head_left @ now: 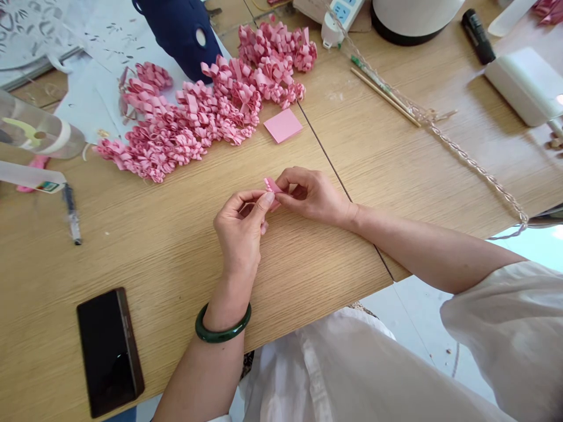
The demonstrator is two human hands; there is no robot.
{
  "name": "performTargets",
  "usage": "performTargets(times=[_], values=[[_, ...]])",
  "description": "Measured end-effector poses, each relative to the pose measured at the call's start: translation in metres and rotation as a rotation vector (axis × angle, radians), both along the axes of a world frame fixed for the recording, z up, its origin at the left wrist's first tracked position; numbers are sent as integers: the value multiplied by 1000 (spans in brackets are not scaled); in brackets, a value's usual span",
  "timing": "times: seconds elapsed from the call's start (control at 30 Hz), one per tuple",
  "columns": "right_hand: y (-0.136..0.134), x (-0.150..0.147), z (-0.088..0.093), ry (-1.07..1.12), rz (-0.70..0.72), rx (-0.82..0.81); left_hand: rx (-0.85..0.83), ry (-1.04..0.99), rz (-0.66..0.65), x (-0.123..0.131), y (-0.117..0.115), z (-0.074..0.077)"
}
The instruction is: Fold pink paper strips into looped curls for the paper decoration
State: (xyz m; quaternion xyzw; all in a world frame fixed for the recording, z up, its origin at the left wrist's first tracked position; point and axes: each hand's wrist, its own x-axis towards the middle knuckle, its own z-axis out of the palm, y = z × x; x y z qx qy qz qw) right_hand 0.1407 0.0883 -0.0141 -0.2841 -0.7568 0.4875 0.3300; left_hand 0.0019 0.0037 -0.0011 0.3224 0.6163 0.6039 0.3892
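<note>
Between my two hands is a small piece of pink paper (pixel 273 186) with a looped or fringed edge. My left hand (pixel 241 225) pinches its lower left side between thumb and fingers. On the other side, my right hand (pixel 314 196) grips the paper with thumb and forefinger. The fingers cover much of the piece. Just beyond the hands lies a flat stack of pink paper squares (pixel 284 125). Farther back on the wooden table (pixel 176 234) spreads a long heap of curled pink paper flowers (pixel 193 120).
A phone (pixel 108 351) lies at the front left, with a pen (pixel 73 214) above it. A dark blue container (pixel 180 35) stands behind the flowers. Toward the right are a twisted cord (pixel 475 167), thin sticks (pixel 387 97), a black marker (pixel 478 38) and a power strip (pixel 342 17).
</note>
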Motion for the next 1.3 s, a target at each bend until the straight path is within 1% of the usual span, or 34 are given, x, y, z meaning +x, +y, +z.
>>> performTargets(times=[0.1, 0.37, 0.43, 0.53, 0.6, 0.67, 0.8, 0.9, 1.03, 1.13, 1.2, 1.3], values=[[-1, 0, 1, 2, 4, 2, 5, -8, 2, 0, 0, -2], [1, -2, 1, 123, 4, -148, 8, -17, 27, 0, 2, -4], [1, -1, 0, 137, 6, -161, 2, 28, 38, 0, 1, -4], [2, -1, 0, 116, 17, -167, 3, 179, 58, 0, -1, -4], [2, -1, 0, 89, 19, -148, 21, 283, 71, 0, -2, -4], [2, -1, 0, 72, 13, -130, 40, 329, 73, -1, -2, -5], [3, -2, 1, 59, 4, -140, 38, 275, 34, -1, 0, -6], [3, -1, 1, 67, -8, -167, 21, 211, -3, 0, -1, -3], [5, -1, 0, 93, -51, -168, 79, 128, 58, 4, -4, 5], [5, -1, 1, 101, -80, -179, 122, 119, 98, 6, -6, 11], [5, -2, 1, 107, -97, -193, 111, 139, 91, 7, -7, 12], [4, -2, 2, 124, -113, -210, 63, 141, 37, 8, -6, 9]])
